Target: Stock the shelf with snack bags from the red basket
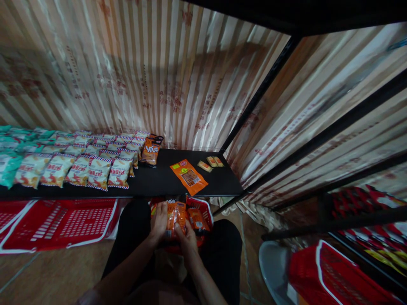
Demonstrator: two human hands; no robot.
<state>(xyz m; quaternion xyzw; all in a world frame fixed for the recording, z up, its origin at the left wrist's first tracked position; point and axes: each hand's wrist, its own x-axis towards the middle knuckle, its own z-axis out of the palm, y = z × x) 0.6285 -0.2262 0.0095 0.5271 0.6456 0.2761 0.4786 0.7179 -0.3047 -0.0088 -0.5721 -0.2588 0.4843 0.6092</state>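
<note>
Between my knees, my left hand grips the left side of an orange snack bag with dark edges. My right hand is closed on the lower right of the same bag. Both hands hold it over a red basket, where another orange bag lies to the right. On the black shelf just beyond, a flat orange packet lies near several small yellowish packs. One orange-and-black bag stands at the end of the rows of snack bags.
Rows of white-and-yellow snack bags and teal bags fill the shelf's left part. Red baskets sit beneath it. At right are black rack bars, a grey stool and another red basket. Striped sheeting hangs behind.
</note>
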